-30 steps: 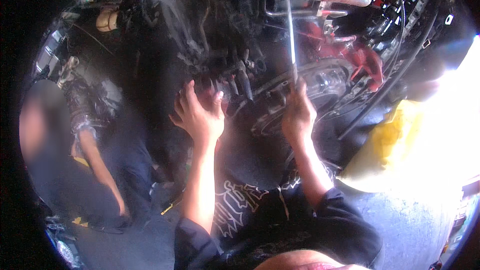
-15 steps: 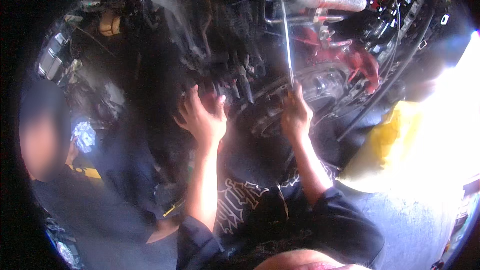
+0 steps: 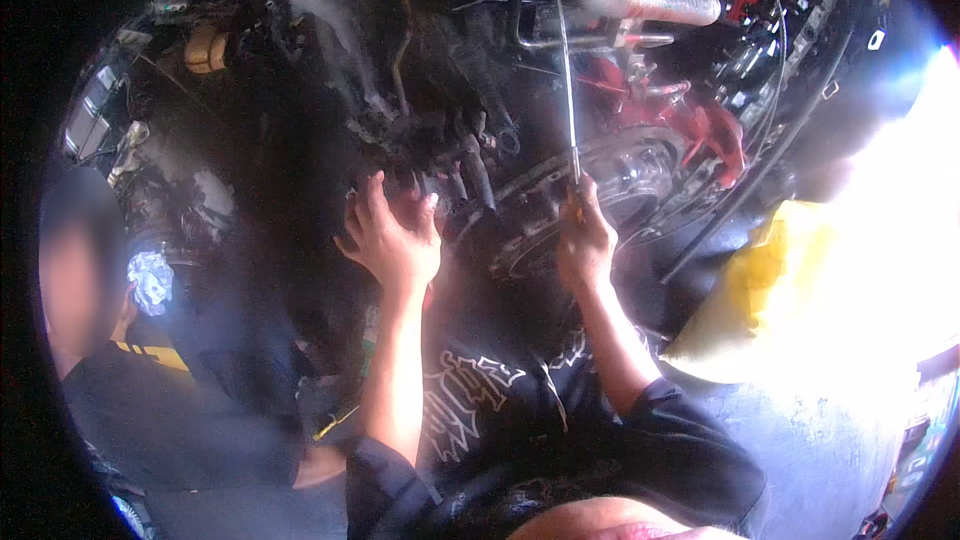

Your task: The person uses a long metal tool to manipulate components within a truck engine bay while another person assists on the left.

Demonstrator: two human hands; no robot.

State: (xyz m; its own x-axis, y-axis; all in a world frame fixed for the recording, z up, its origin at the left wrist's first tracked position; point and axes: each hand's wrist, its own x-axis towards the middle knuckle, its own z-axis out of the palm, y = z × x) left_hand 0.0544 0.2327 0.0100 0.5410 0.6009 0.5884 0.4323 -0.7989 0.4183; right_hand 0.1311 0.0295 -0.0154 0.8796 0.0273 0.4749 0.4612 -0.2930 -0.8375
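Far left of the grip: co-worker, crumpled pale cloth (image 3: 151,282) at their hand. Left hand (image 3: 393,245): forearm near upright from below, back of hand toward camera, fingers spread and bent, thumb apart; dark machine parts (image 3: 478,172) just beyond fingertips, can't tell if it grips any. Right hand (image 3: 586,242): forearm slants up and left, fist closed on lower end of 1 long thin metal rod (image 3: 571,105), which points up from the fist, leaning slightly left. Right of that fist: round part (image 3: 640,180) close by, yellow bag (image 3: 790,260) farther out.
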